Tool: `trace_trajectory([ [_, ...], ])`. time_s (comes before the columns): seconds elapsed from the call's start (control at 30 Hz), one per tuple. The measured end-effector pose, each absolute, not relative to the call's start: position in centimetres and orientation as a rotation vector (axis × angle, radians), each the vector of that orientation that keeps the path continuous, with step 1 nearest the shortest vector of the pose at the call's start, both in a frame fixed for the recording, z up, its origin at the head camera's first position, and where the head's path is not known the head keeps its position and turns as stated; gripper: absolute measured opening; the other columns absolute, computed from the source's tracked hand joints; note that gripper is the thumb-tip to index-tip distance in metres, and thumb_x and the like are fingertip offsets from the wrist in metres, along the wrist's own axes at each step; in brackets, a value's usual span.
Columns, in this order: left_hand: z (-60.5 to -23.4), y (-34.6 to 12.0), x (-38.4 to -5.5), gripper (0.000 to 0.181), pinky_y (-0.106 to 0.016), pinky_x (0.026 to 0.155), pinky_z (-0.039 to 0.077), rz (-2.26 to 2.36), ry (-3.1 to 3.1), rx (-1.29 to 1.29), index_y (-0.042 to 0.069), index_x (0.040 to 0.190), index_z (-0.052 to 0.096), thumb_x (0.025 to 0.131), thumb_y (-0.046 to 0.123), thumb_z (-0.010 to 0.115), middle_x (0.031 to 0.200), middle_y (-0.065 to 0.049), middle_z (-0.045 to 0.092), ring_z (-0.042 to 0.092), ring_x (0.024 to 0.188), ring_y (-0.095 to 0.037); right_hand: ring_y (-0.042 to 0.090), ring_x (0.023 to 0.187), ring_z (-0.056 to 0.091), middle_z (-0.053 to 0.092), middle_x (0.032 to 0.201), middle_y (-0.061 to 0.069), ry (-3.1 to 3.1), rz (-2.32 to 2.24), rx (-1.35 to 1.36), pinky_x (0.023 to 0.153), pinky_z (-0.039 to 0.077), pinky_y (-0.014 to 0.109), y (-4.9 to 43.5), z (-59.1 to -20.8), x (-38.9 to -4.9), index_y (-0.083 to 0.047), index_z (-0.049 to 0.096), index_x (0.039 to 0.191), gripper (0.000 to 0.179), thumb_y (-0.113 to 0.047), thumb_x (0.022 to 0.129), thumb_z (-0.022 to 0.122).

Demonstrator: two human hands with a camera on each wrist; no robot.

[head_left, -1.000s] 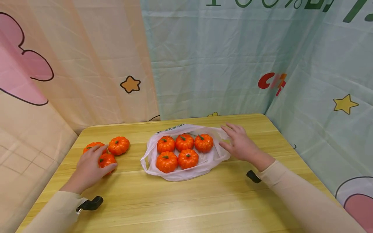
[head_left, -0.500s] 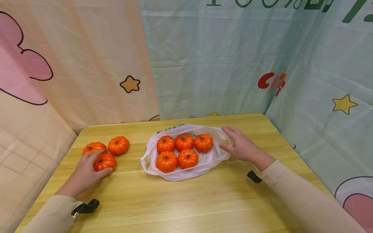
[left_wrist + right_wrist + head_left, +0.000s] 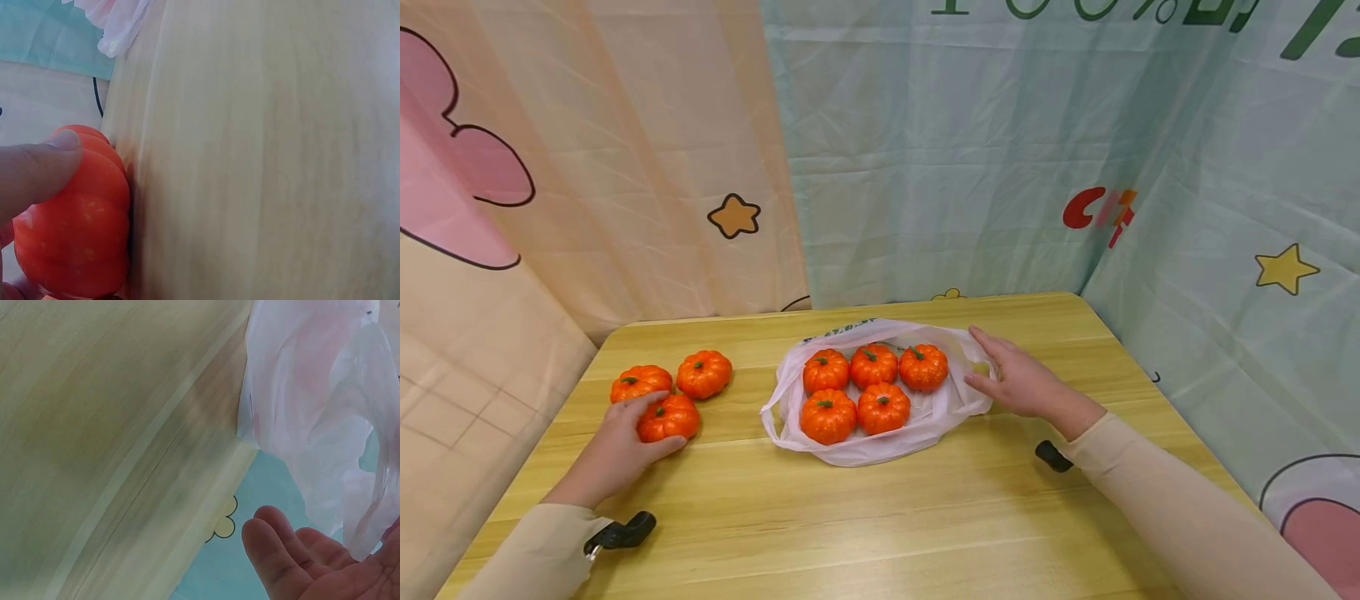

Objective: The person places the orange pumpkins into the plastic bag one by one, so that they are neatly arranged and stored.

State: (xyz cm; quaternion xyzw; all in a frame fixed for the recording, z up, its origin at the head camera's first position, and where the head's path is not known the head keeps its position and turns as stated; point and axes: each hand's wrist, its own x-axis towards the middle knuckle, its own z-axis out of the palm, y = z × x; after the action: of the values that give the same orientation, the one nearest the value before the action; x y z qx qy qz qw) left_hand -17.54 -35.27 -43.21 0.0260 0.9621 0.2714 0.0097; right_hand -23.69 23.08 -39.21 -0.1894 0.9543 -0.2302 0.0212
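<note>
My left hand [image 3: 620,442] grips a small orange pumpkin [image 3: 668,418] on the left of the table, its thumb on the near side. In the left wrist view the thumb presses against the ribbed pumpkin [image 3: 81,231], and the other fingers are mostly hidden behind it. Two more pumpkins lie just beyond, one at the back left [image 3: 638,382] and one to its right [image 3: 704,373]. At the right edge of a white plastic bag [image 3: 951,421], my right hand [image 3: 1026,379] has its fingers extended. The right wrist view shows these fingers [image 3: 269,550] below the bag's loose handle [image 3: 369,469].
Several pumpkins [image 3: 883,408] sit inside the open bag in two rows. The wooden table [image 3: 850,533] ends at the back against printed cloth curtains [image 3: 925,167]. A black wrist mount [image 3: 621,532] sits on the left sleeve, another [image 3: 1052,456] by the right cuff.
My left hand has shifted slightly left and nearer, with the front pumpkin moving a little left, away from its neighbours. My right hand's fingers have lowered to the bag's edge. The bag stays put.
</note>
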Motion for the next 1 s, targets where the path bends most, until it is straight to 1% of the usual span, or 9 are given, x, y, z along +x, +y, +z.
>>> trace_trajectory([
  [0.13, -43.23, -35.24, -17.49, 0.092, -0.081, 0.105, 0.032, 0.868, 3.005, 0.085, -0.001, 0.157, 0.037, 0.092, 0.047, 0.08, 0.151, -0.046, 0.029, 0.036, 0.134, -0.065, 0.05, 0.15, 0.039, 0.036, 0.165, 0.03, 2.965, -0.705, -0.6, 0.121, 0.037, 0.063, 23.0, -39.28, -23.79, -0.006, 0.021, 0.168, 0.08, -0.03, 0.105, 0.064],
  [0.3, -43.18, -35.39, -17.56, 0.092, -0.079, 0.107, 0.032, 0.906, 2.977, 0.089, 0.0, 0.157, 0.038, 0.091, 0.048, 0.081, 0.155, -0.042, 0.034, 0.037, 0.137, -0.062, 0.05, 0.149, 0.041, 0.038, 0.164, 0.03, 2.973, -0.71, -0.609, 0.122, 0.036, 0.063, 22.81, -39.44, -23.81, -0.003, 0.024, 0.167, 0.074, -0.023, 0.106, 0.062],
  [0.5, -42.83, -35.64, -17.61, 0.095, -0.078, 0.106, 0.035, 0.886, 2.945, 0.066, 0.003, 0.159, 0.038, 0.09, 0.052, 0.081, 0.154, -0.043, 0.037, 0.042, 0.134, -0.062, 0.05, 0.149, 0.041, 0.037, 0.165, 0.029, 2.956, -0.724, -0.574, 0.122, 0.036, 0.063, 22.6, -39.53, -23.8, -0.004, 0.023, 0.167, 0.069, -0.019, 0.108, 0.057],
  [0.83, -42.89, -35.75, -17.69, 0.095, -0.078, 0.106, 0.035, 0.915, 2.939, 0.07, 0.003, 0.158, 0.039, 0.089, 0.051, 0.081, 0.154, -0.043, 0.036, 0.042, 0.134, -0.06, 0.048, 0.147, 0.045, 0.041, 0.163, 0.028, 2.943, -0.764, -0.564, 0.12, 0.039, 0.063, 22.54, -39.72, -23.9, -0.007, 0.025, 0.167, 0.063, -0.015, 0.11, 0.051],
  [1.0, -42.99, -35.73, -17.63, 0.093, -0.077, 0.107, 0.035, 0.934, 2.937, 0.075, 0.002, 0.158, 0.038, 0.09, 0.048, 0.082, 0.153, -0.043, 0.037, 0.043, 0.133, -0.06, 0.048, 0.148, 0.044, 0.043, 0.162, 0.028, 2.947, -0.753, -0.563, 0.12, 0.039, 0.063, 22.46, -39.74, -23.88, -0.007, 0.026, 0.167, 0.061, -0.013, 0.11, 0.049],
])
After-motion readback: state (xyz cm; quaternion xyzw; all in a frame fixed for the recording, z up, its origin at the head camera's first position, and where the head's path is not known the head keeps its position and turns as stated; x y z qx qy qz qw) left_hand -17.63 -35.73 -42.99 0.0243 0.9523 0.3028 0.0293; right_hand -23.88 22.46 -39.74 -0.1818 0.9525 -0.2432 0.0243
